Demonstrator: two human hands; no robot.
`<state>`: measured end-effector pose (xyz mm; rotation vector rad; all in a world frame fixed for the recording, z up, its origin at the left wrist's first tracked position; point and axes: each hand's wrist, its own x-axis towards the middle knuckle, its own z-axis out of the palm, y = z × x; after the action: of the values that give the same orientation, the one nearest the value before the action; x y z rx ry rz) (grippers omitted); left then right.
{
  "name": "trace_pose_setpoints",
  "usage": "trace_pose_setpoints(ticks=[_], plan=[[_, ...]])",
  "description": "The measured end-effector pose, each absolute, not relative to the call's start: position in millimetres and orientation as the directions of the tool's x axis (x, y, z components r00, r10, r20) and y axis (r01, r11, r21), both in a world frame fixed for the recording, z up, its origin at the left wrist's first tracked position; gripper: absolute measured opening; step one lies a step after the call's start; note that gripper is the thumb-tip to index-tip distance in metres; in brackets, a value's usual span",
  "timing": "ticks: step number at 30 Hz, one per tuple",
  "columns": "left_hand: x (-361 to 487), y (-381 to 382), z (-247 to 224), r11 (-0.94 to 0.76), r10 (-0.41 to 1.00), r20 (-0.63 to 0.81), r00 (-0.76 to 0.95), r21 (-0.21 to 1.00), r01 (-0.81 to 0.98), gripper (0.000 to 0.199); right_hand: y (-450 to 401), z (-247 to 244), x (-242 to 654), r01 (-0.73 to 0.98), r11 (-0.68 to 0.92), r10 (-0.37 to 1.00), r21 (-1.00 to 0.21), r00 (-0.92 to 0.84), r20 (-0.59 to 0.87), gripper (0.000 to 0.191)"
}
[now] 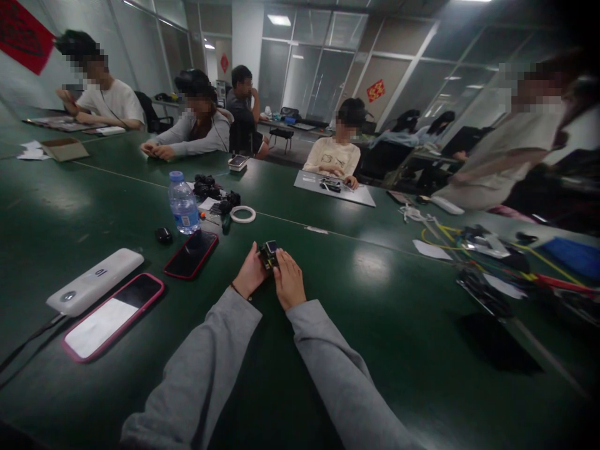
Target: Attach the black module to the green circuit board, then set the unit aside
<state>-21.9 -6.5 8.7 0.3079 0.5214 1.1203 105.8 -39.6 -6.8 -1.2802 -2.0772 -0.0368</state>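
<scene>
Between my two hands, over the middle of the green table (pixel 375 337), is a small dark boxy device (pixel 269 250) with a pale-edged square on top and a bit of yellow-green lower down. Its exact kind is too small to make out. My left hand (pixel 252 273) grips it from the left, thumb pointing up along its side. From the right, my right hand (pixel 289 279) closes on it with the fingers laid together over its edge. Both palms hide part of the device. Grey sleeves cover my forearms.
To the left lie a white power bank (pixel 96 281), a red-edged phone (pixel 191 255) and a pink-cased phone (pixel 115 317). Beyond stand a water bottle (pixel 183 203) and a tape roll (pixel 242 214). Cables (pixel 469 240) clutter the right. Several people sit across the table; one stands at right.
</scene>
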Motion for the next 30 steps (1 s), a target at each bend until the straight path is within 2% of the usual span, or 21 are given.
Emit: trace_pose_setpoints(ticks=[3, 6, 9, 16, 22, 26, 30], plan=[[-30.9, -7.3, 10.5, 0.403, 0.915, -0.225, 0.334, 0.489, -0.774, 0.049, -26.0, -16.3, 114.4, 0.713, 0.508, 0.799, -0.483, -0.181, 0.573, 0.046], [-38.4, -8.7, 12.1, 0.411, 0.909, -0.15, 0.389, 0.481, -0.774, 0.048, -17.0, -21.3, 120.1, 0.579, 0.462, 0.843, -0.672, -0.05, 0.536, 0.046], [-40.6, -10.1, 14.3, 0.413, 0.902, -0.101, 0.42, 0.487, -0.769, 0.048, -14.1, -20.1, 123.9, 0.468, 0.445, 0.864, -0.763, -0.001, 0.504, 0.044], [-37.2, -11.9, 15.0, 0.434, 0.879, -0.084, 0.47, 0.55, -0.714, 0.048, -18.7, -13.5, 123.9, 0.396, 0.372, 0.9, -0.84, 0.069, 0.431, 0.046], [-35.9, -12.7, 13.4, 0.407, 0.883, -0.097, 0.459, 0.644, -0.647, 0.043, -17.3, -17.2, 121.7, 0.555, 0.388, 0.852, -0.736, 0.089, 0.516, 0.073], [-32.6, -13.9, 13.9, 0.408, 0.881, -0.12, 0.458, 0.685, -0.604, 0.042, -14.7, -20.7, 125.6, 0.612, 0.403, 0.812, -0.681, 0.104, 0.574, 0.065], [-29.3, -14.5, 12.8, 0.403, 0.877, -0.127, 0.464, 0.72, -0.565, 0.043, -12.8, -21.3, 131.2, 0.572, 0.342, 0.832, -0.745, 0.184, 0.523, 0.054]])
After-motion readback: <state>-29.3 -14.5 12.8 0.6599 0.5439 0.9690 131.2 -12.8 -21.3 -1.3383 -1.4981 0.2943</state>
